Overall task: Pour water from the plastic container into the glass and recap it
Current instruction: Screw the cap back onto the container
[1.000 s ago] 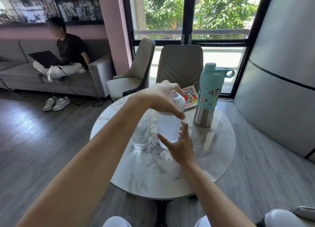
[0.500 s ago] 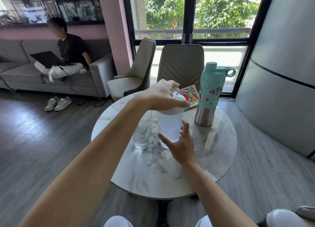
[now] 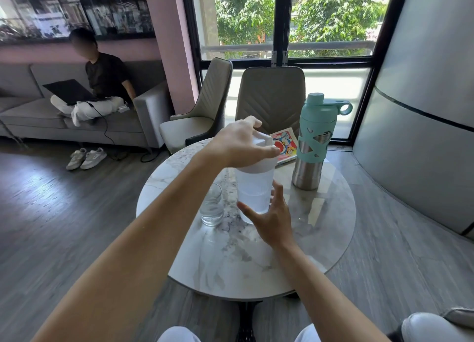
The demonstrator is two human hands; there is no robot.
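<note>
A round marble-topped table point(image 3: 320, 239) stands in a bright room before tall windows, with two padded chairs point(image 3: 269, 97) drawn up at its far side. Much of the white lid point(image 3: 259, 159) is hidden beneath the left hand point(image 3: 241, 144), which spreads over it from above with fingers curled down around the rim, so how the cap sits cannot be made out. The plastic container point(image 3: 254, 190) stands upright near the table's middle: a frosted, translucent tumbler, narrowing slightly downward, with a water line visible about halfway down its wall. Its base is covered by the right hand point(image 3: 272, 221), which is open, fingers splayed, cupped just beside the lower wall; whether it touches is unclear. The glass point(image 3: 211, 207) sits just left of the container, clear, with some water in it. Behind stand a teal-and-steel bottle point(image 3: 315, 141) and a colourful book point(image 3: 284, 145), partly blocked by the lid and hand.
</note>
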